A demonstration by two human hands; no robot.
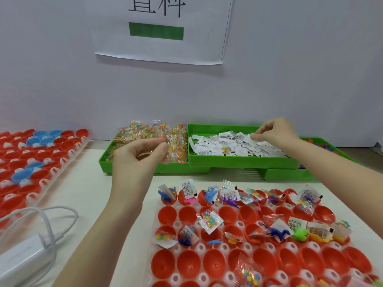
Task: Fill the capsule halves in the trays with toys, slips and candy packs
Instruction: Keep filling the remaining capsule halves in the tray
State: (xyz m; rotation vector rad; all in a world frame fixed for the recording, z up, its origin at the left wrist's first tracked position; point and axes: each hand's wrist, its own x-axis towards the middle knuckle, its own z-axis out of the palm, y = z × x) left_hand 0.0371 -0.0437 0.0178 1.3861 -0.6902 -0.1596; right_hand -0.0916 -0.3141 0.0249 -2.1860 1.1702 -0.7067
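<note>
- Supply bins sit in a row against the wall, just behind the work tray; judged: this keeps each reach short and lets both hands draw stock at once.
- Candy packs are heaped in the left green bin; slips lie loose in the middle green bin; toys show only partly in the bin at far right.
- Red capsule halves sit open side up in the work tray. The far row is filled, the third row partly; most others hold nothing.
- Left hand: thumb and forefinger closed on one candy pack at the edge of the heap, other fingers curled.
- Right hand: fingertips pinched together on a slip atop the pile, wrist raised.
- A second tray of red and blue halves lies at left; a white charger is near it.
</note>
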